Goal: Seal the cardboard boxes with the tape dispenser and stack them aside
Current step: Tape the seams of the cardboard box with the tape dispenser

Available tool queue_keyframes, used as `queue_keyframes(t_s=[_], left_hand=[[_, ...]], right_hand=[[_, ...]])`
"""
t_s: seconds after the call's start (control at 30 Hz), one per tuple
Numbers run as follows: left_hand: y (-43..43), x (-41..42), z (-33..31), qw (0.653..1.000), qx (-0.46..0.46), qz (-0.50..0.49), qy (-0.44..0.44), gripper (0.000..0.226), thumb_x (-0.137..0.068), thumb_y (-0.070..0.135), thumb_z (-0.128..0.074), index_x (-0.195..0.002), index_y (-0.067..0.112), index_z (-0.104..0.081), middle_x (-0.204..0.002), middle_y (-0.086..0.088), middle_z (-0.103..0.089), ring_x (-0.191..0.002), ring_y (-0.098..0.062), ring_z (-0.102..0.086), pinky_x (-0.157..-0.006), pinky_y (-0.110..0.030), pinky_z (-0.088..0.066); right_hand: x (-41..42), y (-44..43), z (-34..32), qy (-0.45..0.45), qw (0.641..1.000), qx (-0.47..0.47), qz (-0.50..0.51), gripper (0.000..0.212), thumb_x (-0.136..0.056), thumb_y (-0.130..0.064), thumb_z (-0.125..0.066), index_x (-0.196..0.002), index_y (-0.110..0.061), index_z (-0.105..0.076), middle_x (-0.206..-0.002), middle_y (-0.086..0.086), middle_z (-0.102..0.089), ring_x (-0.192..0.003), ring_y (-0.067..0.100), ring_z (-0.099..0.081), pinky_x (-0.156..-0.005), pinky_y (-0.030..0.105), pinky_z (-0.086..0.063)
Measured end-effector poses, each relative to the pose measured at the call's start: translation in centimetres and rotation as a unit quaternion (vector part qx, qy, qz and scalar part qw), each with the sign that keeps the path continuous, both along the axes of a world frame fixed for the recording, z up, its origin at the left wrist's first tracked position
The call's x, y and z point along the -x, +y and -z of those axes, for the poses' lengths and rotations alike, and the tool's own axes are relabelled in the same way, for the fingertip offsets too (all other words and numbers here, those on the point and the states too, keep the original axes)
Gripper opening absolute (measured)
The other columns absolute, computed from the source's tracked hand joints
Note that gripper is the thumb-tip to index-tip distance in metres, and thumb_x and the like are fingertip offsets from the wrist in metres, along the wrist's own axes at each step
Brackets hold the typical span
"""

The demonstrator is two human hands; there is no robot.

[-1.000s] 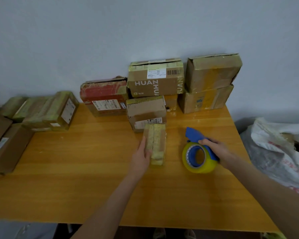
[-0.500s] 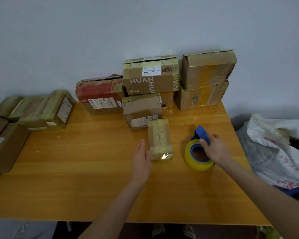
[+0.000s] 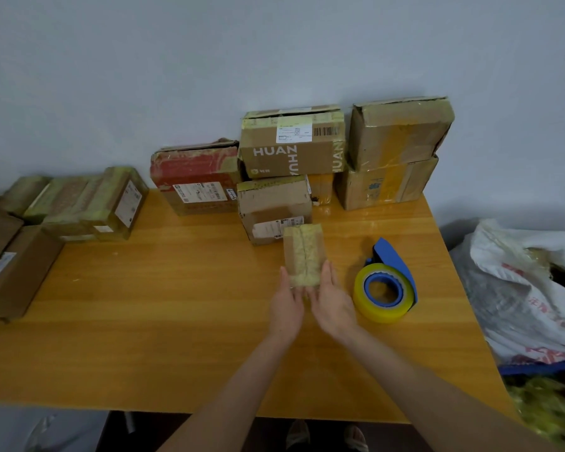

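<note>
- Far left edge of the desk (image 3: 177,321): plain brown boxes (image 3: 13,272) lying flat, partly cut off by the frame, with a white label on the nearer one.
- Just behind and to the right of those: tape-wrapped boxes (image 3: 88,203) in a tight cluster, greenish-yellow under the tape, the rightmost with a white label on its end.
- Against the wall, left of centre: red box (image 3: 194,176) with a dented top and a shipping label on its front face.
- Touching its right side: HUAN box (image 3: 292,148) with white lettering and a barcode label, raised on boxes beneath it.
- Directly in front of and below that: medium brown box (image 3: 273,203), label low on its front.
- Centre of the desk, just in front of the medium brown box: small taped box (image 3: 302,252), long side pointing away from the person, yellowish tape seam down its top.
- Left hand (image 3: 286,305): fingers straight, laid flat along the near left side of the small taped box.
- Right hand (image 3: 333,301): fingers likewise straight, against the near right side. Box pressed between the two palms, no fingers curled round it.
- Just right of the right hand, untouched: tape dispenser (image 3: 385,288), blue frame and yellowish roll, resting on the desk.
- Back right corner: two-box stack (image 3: 395,151), the upper box crumpled.
- Beyond the desk's right edge: bulging white sack (image 3: 519,288) with red print.
</note>
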State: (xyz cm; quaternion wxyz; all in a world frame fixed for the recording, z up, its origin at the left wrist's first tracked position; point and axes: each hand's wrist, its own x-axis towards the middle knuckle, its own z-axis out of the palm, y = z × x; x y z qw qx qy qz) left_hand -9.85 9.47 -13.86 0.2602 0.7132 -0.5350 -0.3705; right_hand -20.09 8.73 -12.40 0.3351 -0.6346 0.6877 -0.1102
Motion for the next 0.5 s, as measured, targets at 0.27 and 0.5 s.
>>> queue_keyframes(t_s=[0.27,0.5], left_hand=[[0.4,-2.5,-0.3,0.998,0.045,-0.042,0.008,0.038,-0.092,0.026,-0.062,-0.128,0.014,-0.056,-0.096,0.006,-0.062,-0.082,-0.001,-0.057,-0.068,-0.007,-0.045],[0.0,-2.1,-0.4,0.998,0.052,-0.034,-0.005,0.033,-0.083,0.017,-0.073,-0.114,0.01,-0.061,-0.076,0.007,-0.062,-0.068,-0.002,-0.057,-0.056,-0.008,-0.042]], right_hand=[[4.9,-1.4,-0.7,-0.036,0.998,0.058,0.005,0.051,-0.099,-0.035,-0.052,-0.145,-0.014,-0.042,-0.103,0.008,-0.066,-0.09,0.02,-0.062,-0.075,0.031,-0.052],[4.4,-1.3,0.2,-0.044,0.995,0.08,-0.037,0.048,-0.092,-0.022,-0.065,-0.139,-0.019,-0.054,-0.099,0.004,-0.072,-0.085,0.015,-0.065,-0.078,0.026,-0.052]])
